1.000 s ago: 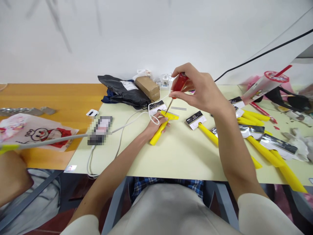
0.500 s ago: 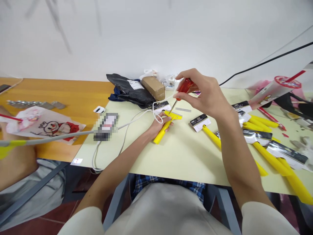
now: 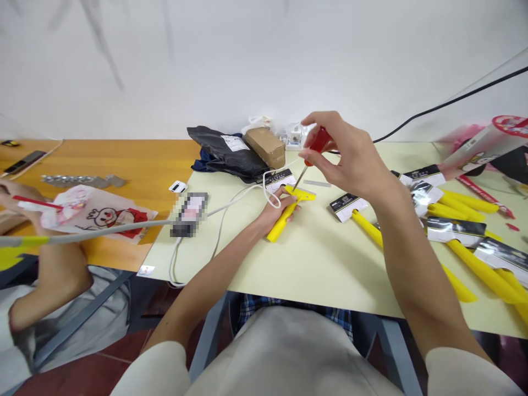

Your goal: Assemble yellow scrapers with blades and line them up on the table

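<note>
My left hand (image 3: 272, 213) is closed around a yellow scraper (image 3: 282, 225), holding it tilted just above the table with its wide head pointing away from me. My right hand (image 3: 350, 154) grips the red handle of a screwdriver (image 3: 318, 141) from above. The screwdriver's shaft slants down, and its tip meets the scraper's head. Behind the head lies a thin metal strip (image 3: 317, 183), with a black-and-white packaging card (image 3: 278, 179) beside it. Another yellow scraper (image 3: 367, 227) with a card lies under my right forearm.
Several yellow scrapers with cards (image 3: 466, 264) lie at the right, near a printed cup (image 3: 474, 148). A white cable (image 3: 231, 204) crosses the left side by a blurred-out device (image 3: 190, 214). A black bag (image 3: 231, 154) and cardboard box (image 3: 266, 147) stand behind. A co-worker's arm (image 3: 61, 269) is at far left.
The camera view has turned slightly left, so the scene sits further right. My hands keep their holds, with the screwdriver still on the scraper's head. More of the co-worker's arm shows.
</note>
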`<state>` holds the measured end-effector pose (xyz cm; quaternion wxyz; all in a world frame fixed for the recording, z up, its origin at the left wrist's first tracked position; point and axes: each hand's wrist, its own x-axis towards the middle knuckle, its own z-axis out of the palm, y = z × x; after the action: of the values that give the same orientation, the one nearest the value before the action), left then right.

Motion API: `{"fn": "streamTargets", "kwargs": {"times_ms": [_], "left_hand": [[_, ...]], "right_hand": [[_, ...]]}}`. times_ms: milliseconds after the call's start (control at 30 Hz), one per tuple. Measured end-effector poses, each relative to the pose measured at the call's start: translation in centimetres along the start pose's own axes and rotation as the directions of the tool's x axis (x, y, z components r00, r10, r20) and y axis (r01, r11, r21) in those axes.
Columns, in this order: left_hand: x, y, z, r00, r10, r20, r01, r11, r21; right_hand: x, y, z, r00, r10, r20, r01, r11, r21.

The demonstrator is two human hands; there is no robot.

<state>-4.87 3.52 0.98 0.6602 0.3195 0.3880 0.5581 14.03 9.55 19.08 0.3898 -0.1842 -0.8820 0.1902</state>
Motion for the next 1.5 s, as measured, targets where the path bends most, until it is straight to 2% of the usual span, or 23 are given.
{"fn": "streamTargets", "kwargs": {"times_ms": [133,233,333,500,600,667,733,867,933,1100,1233,1333,1400,1500], "left_hand": [[0.0,0.0,-0.1,1.000,0.011,-0.009,-0.011,1.000,-0.005],[0.0,-0.1,-0.2,1.000,0.013,0.000,-0.013,1.000,-0.003],[0.3,-0.4,-0.4,1.000,0.011,-0.002,-0.011,1.000,-0.015],[0.4,-0.5,-0.5,1.000,0.003,-0.021,-0.004,1.000,-0.026],[0.3,-0.4,-0.4,1.000,0.004,-0.023,-0.004,1.000,-0.018],[0.2,-0.3,-0.4,1.000,0.009,-0.022,-0.009,1.000,-0.014],[0.2,-0.2,-0.3,1.000,0.010,-0.019,-0.010,1.000,-0.013],[0.1,0.1,-0.1,0.999,-0.010,-0.034,0.009,1.000,-0.014],[0.2,0.1,0.0,0.999,-0.016,-0.043,0.015,1.000,-0.014],[0.5,-0.2,-0.1,0.998,-0.020,-0.055,0.020,1.000,-0.008],[0.4,-0.2,-0.1,0.998,-0.013,-0.054,0.014,1.000,0.012],[0.2,-0.1,0.0,1.000,-0.003,-0.028,0.004,1.000,0.022],[0.1,0.0,0.1,1.000,0.004,-0.022,-0.004,1.000,0.023],[-0.1,0.2,0.3,0.999,0.003,-0.038,-0.002,1.000,0.021]], "right_hand": [[-0.1,0.0,-0.1,0.998,0.041,0.054,-0.048,0.991,0.127],[-0.1,0.4,0.1,0.997,0.077,-0.005,-0.077,0.994,0.077],[0.0,0.6,0.3,0.996,0.066,-0.056,-0.065,0.998,0.018],[0.1,0.2,0.2,1.000,0.021,0.003,-0.021,0.988,0.151],[0.1,0.2,0.2,0.998,0.049,-0.035,-0.046,0.996,0.078],[0.2,0.2,0.3,0.996,0.040,-0.074,-0.039,0.999,0.006],[0.3,0.1,0.3,0.998,0.016,-0.066,-0.017,1.000,-0.022],[0.2,0.0,0.2,0.999,-0.032,0.006,0.032,0.997,0.064],[0.2,0.2,0.1,1.000,-0.024,-0.012,0.025,0.997,0.072],[0.1,0.7,0.0,0.999,-0.014,-0.042,0.013,0.999,-0.037],[0.0,0.8,-0.1,1.000,-0.028,0.007,0.028,0.999,0.044],[0.1,0.8,-0.2,1.000,0.016,-0.023,-0.015,0.999,0.033],[0.1,0.5,-0.3,0.998,0.003,-0.059,-0.003,1.000,-0.008],[0.0,0.0,-0.7,0.999,-0.037,-0.019,0.037,0.999,0.038]]}}
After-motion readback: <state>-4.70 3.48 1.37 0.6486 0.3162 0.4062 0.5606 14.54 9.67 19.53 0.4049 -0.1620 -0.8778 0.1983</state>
